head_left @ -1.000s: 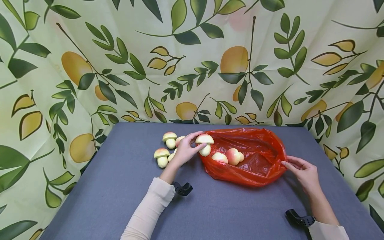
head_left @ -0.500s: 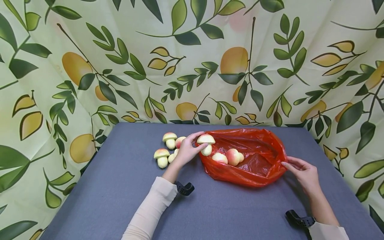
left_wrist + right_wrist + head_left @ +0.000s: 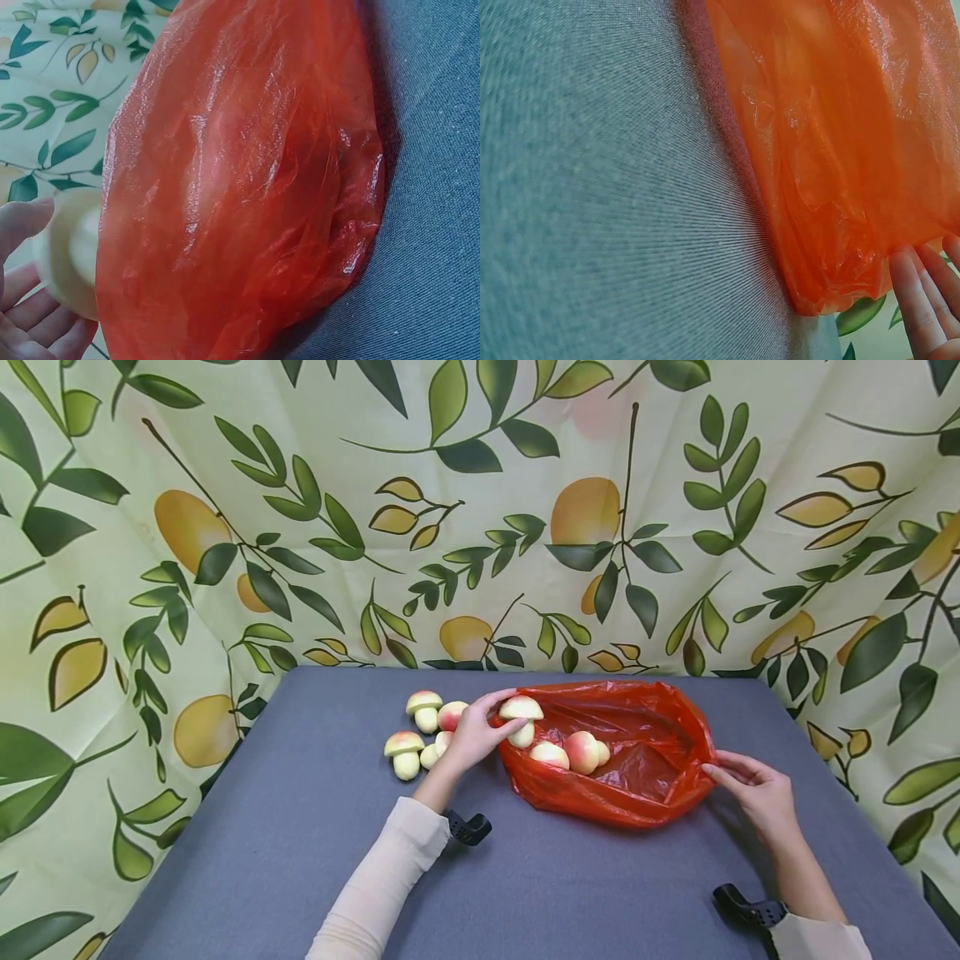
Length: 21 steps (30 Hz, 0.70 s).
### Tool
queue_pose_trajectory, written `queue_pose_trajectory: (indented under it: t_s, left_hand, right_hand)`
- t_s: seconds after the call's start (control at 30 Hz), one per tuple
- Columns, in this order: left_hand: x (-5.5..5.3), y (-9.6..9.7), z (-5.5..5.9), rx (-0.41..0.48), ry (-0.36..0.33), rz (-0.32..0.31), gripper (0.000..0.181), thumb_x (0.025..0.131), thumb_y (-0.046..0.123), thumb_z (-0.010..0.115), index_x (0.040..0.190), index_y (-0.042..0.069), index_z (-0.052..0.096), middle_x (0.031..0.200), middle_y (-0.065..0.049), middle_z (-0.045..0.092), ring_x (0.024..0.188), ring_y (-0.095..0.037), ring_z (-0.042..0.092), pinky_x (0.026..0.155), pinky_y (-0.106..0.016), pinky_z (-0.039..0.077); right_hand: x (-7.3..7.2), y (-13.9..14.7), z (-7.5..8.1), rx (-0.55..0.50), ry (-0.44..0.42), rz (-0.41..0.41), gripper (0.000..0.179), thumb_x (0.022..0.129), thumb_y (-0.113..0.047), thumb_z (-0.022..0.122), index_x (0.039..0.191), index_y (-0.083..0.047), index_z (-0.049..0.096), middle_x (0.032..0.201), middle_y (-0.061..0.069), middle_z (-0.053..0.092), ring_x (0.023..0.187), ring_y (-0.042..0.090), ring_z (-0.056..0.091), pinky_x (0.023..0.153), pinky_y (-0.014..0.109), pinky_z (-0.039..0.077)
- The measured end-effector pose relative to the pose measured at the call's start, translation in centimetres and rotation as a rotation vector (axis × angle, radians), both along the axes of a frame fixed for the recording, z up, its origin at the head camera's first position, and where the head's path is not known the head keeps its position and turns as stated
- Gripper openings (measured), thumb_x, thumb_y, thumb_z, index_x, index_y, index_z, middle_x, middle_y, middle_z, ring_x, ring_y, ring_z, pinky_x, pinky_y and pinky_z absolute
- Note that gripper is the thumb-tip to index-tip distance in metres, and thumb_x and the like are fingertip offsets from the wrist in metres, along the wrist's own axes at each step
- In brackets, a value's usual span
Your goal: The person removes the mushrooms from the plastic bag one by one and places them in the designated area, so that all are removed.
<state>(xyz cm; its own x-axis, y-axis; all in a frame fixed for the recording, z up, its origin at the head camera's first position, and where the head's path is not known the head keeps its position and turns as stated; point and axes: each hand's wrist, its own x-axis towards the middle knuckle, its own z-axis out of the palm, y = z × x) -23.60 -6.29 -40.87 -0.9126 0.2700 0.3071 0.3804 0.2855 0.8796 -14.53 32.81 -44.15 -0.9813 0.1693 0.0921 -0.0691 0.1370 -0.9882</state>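
Note:
My left hand point(image 3: 475, 732) pinches a toy mushroom point(image 3: 522, 708) with a pink-topped cap and pale stem, over the left rim of a red plastic bag point(image 3: 607, 806). In the left wrist view the mushroom's pale underside point(image 3: 66, 251) is partly hidden behind the bag. Inside the wide-mouthed bag lie a pale cap point(image 3: 550, 755) and a pinkish mushroom point(image 3: 582, 752). On the right, my right hand point(image 3: 761, 789) pinches the bag's rim between thumb and fingers; in the right wrist view its fingers point(image 3: 915, 300) meet the bag's edge.
Left of the bag, several more mushrooms lie on the grey-blue table point(image 3: 277, 827), among them one with its cap up point(image 3: 405, 743) and another behind it point(image 3: 424, 702). My left forearm passes just right of them. A leaf-patterned cloth point(image 3: 465, 568) hangs behind the table.
My left hand has moved slightly right with the mushroom, further over the bag's mouth. The right hand stays at the rim, and the bag keeps its shape.

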Motion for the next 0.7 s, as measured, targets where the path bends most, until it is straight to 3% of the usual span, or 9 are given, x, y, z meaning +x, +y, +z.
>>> queue_pose_trajectory:
  t_s: [0.2, 0.53, 0.7]
  left_hand:
    - [0.3, -0.1, -0.1, 0.055, -0.034, -0.029, 0.049, 0.086, 0.009, 0.071, 0.131, -0.005, 0.055, 0.133, -0.025, 0.058, 0.125, -0.036, 0.057, 0.108, -0.045, 0.045]
    - [1.2, -1.4, -0.5, 0.118, -0.033, -0.011, 0.04, 0.088, 0.007, 0.068, 0.124, -0.008, 0.058, 0.123, -0.03, 0.062, 0.117, -0.038, 0.061, 0.105, -0.049, 0.048]
    - [1.8, -2.0, -0.4, 0.109, -0.036, -0.006, 0.038, 0.089, 0.007, 0.067, 0.123, -0.007, 0.059, 0.118, -0.03, 0.063, 0.113, -0.037, 0.062, 0.103, -0.047, 0.05]
  right_hand:
    - [0.0, 0.0, 0.0, -0.016, 0.006, 0.016, 0.026, 0.089, -0.005, 0.066, 0.1, -0.027, 0.074, 0.084, -0.026, 0.072, 0.076, -0.01, 0.068, 0.067, 0.005, 0.053]
    - [-0.1, 0.0, 0.0, 0.002, -0.037, 0.009, 0.023, 0.09, -0.009, 0.066, 0.101, -0.028, 0.074, 0.084, -0.028, 0.071, 0.076, -0.012, 0.067, 0.067, 0.005, 0.053]
    - [-0.2, -0.1, 0.0, 0.024, -0.05, -0.006, 0.023, 0.089, -0.01, 0.066, 0.103, -0.027, 0.074, 0.083, -0.029, 0.07, 0.077, -0.011, 0.066, 0.067, 0.005, 0.053]
